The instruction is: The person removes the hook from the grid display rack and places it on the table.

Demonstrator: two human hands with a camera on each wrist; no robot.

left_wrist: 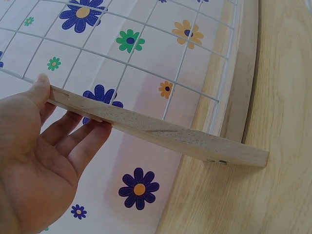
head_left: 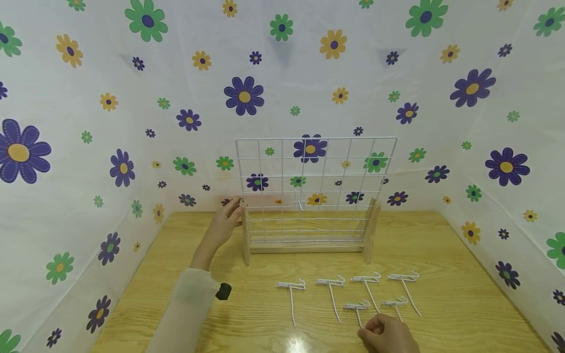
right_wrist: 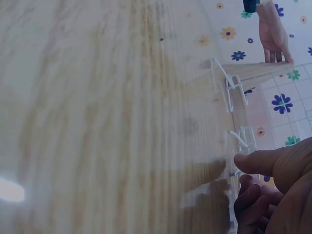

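Note:
A white wire grid [head_left: 282,175] stands upright in a wooden stand [head_left: 309,248] on the table. My left hand [head_left: 224,220] holds the top of the stand's left upright [left_wrist: 161,131], thumb on one side and fingertips on the other. Low on the right, my right hand [head_left: 390,334] pinches the prong end of a short white display hook [head_left: 356,307] lying on the table; the fingers partly hide that contact. Beside it lies another short hook [head_left: 396,302], partly behind the hand. One white hook [head_left: 300,201] hangs on the grid near its middle.
Longer white hooks lie in a row behind the short ones, among them a leftmost hook [head_left: 291,296] and a rightmost hook [head_left: 406,284]. Flower-printed white sheeting [head_left: 282,73] encloses the wooden table [head_left: 145,304] at the back and both sides.

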